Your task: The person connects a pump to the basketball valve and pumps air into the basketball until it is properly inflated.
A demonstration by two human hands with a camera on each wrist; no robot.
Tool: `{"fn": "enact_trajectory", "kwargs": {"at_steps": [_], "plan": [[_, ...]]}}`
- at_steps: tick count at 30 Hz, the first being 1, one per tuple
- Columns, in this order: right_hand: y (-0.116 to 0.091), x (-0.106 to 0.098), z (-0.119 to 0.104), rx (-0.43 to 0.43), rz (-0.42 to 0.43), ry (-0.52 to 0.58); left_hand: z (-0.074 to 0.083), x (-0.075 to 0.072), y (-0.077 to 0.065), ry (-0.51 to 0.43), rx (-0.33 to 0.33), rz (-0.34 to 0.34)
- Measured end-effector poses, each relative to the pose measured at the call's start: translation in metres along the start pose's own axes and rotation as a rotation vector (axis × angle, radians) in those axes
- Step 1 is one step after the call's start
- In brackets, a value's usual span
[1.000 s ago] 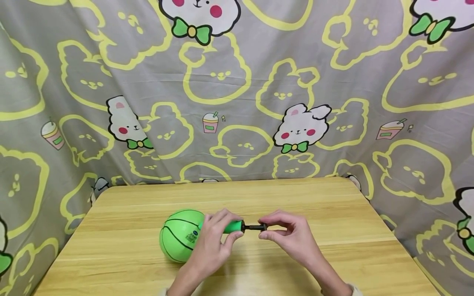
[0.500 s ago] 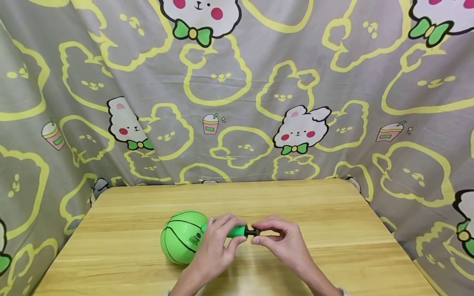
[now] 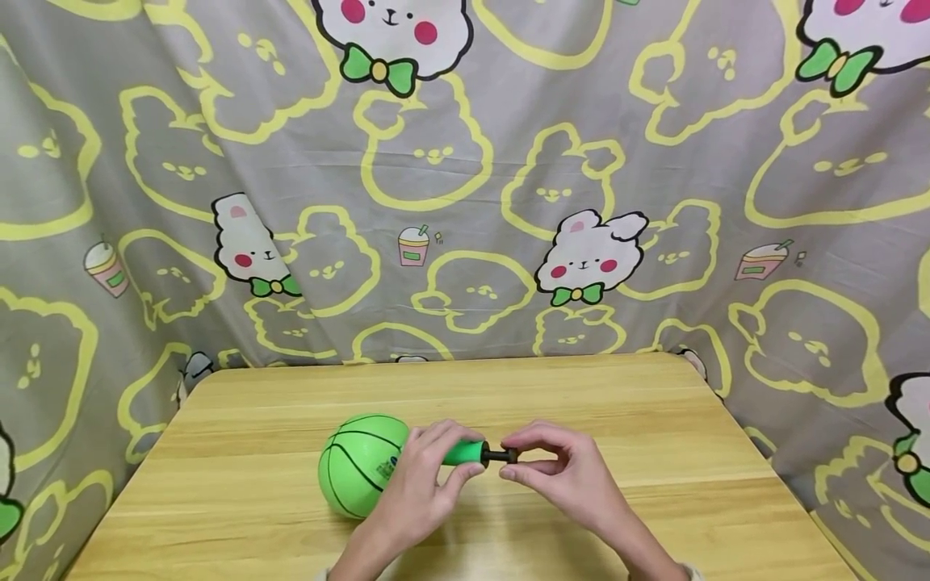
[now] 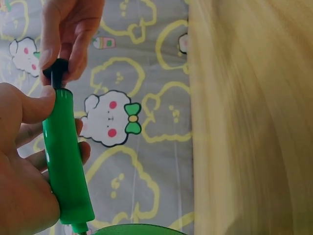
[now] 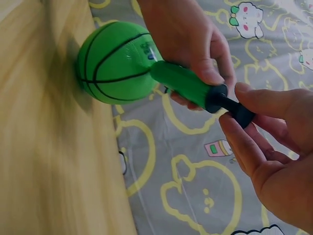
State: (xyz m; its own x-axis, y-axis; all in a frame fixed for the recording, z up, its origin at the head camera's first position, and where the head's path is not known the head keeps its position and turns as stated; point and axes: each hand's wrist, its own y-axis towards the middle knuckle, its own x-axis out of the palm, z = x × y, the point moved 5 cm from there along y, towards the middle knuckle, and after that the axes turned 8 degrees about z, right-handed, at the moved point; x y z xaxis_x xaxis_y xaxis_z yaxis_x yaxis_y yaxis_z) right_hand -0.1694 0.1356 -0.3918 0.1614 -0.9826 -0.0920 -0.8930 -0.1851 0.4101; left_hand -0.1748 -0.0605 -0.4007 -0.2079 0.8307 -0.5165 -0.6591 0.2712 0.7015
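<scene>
A green hand pump [image 4: 67,161] lies across the space between my hands, its black plunger handle [image 5: 242,116] pulled partway out. My left hand [image 3: 425,484] grips the green barrel, thumb along one side and fingers round the other. With thumb and fingers, my right hand [image 3: 567,476] pinches the black handle at the end of the short rod. At the pump's far end, a green ball [image 3: 363,468] with black basketball lines rests on the table; the pump's tip meets its side. In the head view my left hand covers part of the ball and barrel.
The wooden table [image 3: 654,411] extends around the ball and both hands. Behind it and along its sides hangs a grey curtain [image 3: 479,202] with yellow cartoon outlines and white rabbits.
The plunger first went in toward the barrel as my right hand moved left, then came slightly back out to the right. My left hand and the ball shifted slightly right.
</scene>
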Motion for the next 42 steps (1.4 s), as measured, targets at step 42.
{"fn": "enact_trajectory", "kwargs": {"at_steps": [42], "plan": [[0.005, -0.039, -0.022, -0.105, 0.072, -0.002, -0.014, -0.023, 0.006, 0.024, -0.066, 0.068]]}}
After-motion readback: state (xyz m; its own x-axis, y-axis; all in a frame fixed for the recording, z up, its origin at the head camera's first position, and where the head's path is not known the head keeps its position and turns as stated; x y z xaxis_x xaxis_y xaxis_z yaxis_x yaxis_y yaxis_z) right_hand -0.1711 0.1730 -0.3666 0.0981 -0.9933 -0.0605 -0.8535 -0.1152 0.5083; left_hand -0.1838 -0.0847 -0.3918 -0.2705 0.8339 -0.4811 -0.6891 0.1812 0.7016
